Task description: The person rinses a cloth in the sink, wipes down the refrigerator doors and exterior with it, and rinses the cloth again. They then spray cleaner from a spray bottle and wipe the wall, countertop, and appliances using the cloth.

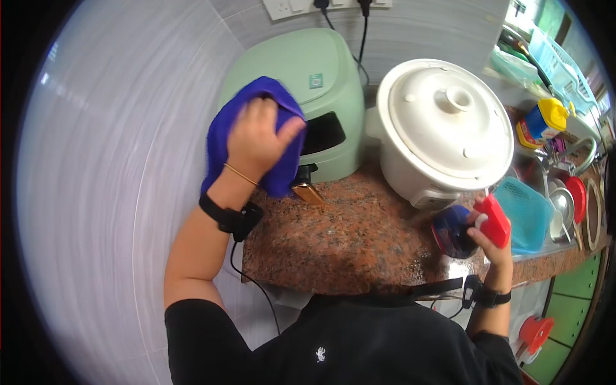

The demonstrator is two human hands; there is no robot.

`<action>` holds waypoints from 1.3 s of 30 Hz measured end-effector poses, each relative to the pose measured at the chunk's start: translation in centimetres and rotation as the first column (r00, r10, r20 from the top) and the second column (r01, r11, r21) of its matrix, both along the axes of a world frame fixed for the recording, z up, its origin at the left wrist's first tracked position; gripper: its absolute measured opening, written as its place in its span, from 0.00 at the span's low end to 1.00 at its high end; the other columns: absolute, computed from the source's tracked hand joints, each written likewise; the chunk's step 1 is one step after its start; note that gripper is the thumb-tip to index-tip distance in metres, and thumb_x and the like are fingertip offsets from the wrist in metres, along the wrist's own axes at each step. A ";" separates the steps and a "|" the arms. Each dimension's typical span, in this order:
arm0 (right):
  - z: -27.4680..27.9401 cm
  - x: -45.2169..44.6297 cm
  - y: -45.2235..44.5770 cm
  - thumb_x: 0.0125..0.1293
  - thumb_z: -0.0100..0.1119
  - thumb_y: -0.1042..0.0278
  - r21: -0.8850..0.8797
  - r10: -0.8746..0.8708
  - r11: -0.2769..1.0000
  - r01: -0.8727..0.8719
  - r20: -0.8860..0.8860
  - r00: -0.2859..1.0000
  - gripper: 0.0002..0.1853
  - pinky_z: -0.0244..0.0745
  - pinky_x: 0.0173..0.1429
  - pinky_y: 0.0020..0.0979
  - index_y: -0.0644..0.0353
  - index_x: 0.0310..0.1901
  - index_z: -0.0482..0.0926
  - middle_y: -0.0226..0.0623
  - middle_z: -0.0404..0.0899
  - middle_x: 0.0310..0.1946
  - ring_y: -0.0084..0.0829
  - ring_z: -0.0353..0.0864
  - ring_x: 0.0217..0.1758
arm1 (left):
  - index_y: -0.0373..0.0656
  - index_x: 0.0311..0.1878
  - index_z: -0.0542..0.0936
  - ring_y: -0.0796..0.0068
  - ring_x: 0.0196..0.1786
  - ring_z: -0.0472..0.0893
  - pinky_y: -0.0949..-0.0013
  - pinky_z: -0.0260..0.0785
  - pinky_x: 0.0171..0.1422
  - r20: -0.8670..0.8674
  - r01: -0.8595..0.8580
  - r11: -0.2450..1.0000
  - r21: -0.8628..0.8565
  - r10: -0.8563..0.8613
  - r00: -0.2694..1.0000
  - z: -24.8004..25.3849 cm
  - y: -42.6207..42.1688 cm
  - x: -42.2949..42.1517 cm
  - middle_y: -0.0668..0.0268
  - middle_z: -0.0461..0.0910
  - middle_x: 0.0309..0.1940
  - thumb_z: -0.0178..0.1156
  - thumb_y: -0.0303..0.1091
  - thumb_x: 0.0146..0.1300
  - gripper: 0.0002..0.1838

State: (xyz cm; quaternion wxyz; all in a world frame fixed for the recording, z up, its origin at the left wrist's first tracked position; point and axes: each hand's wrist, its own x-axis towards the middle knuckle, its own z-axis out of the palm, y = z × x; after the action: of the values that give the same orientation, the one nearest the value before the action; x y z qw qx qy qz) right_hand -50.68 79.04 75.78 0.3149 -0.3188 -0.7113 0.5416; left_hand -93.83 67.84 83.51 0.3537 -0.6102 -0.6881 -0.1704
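My left hand (260,138) presses a purple cloth (221,144) against the front left of a pale green air fryer (282,61). Its fingers are bent into the cloth and the thumb sticks out to the right. Below the dark window, the fryer's handle (308,192) with a gold-coloured face juts out. My right hand (491,234) is closed round the neck of a spray bottle with a red spray head (495,221) and a dark blue body (452,231). The bottle is at the counter's front, before a white lidded electric cooker (443,122).
The granite counter (346,237) runs along the tiled wall. To the right are a turquoise basket (523,215), a sink area with metal and red utensils, and a yellow-and-blue container (542,122). Plugs and cords hang from the wall sockets (308,8) behind the appliances.
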 end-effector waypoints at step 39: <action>5.3 -33.3 6.9 0.61 0.52 0.53 -0.536 -0.211 0.843 -0.047 -0.411 0.887 0.36 0.66 0.58 0.35 0.69 0.64 0.56 0.55 0.65 0.59 0.44 0.69 0.59 | 0.38 0.52 0.72 0.72 0.42 0.77 0.70 0.71 0.46 0.877 -0.054 0.959 0.277 -0.275 -0.393 -0.7 0.1 -12.8 0.64 0.77 0.41 0.57 0.46 0.61 0.24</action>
State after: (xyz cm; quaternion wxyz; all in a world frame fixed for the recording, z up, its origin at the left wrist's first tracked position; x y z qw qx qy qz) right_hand -83.99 85.97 81.03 0.3950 -0.2888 -0.4246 0.7617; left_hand -106.59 67.96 82.83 -0.3349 -0.2247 -0.5866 -0.7023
